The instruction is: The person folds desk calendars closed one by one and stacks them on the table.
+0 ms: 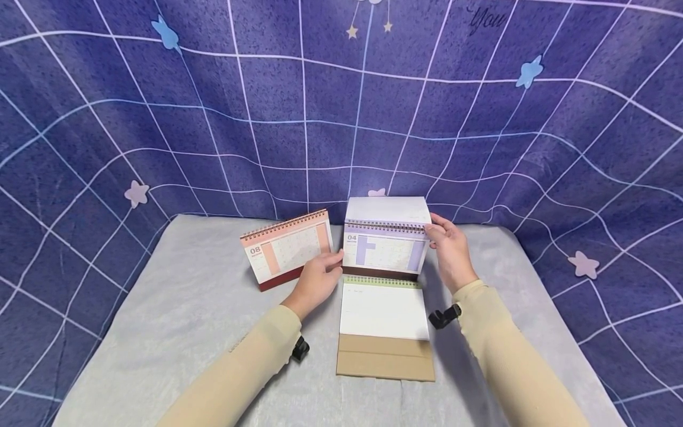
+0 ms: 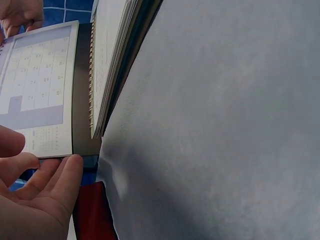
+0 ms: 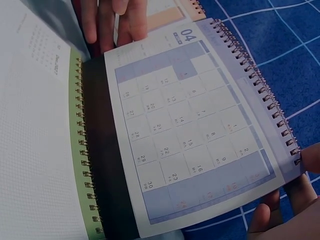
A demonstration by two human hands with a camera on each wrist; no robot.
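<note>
A purple desk calendar point(image 1: 386, 252) showing month 04 stands at the back, its dark base just behind a green-bound desk calendar point(image 1: 383, 311). My right hand point(image 1: 450, 252) pinches its upper right corner at the spiral binding, thumb in front and fingers behind. At its left side, my left hand point(image 1: 317, 281) touches the edge with extended fingertips, seen close in the left wrist view at the page edge point(image 2: 67, 100). A white sheet point(image 1: 388, 209) rises behind the spiral binding. The green-bound calendar leans back, blank page facing up, above its brown cardboard base point(image 1: 384, 357).
An orange desk calendar point(image 1: 290, 252) showing 08, with a dark red base, stands angled to the left, partly behind my left hand. All stand on a grey cloth-covered table point(image 1: 203, 320). A blue gridded curtain point(image 1: 267, 89) with stars hangs close behind and around the sides.
</note>
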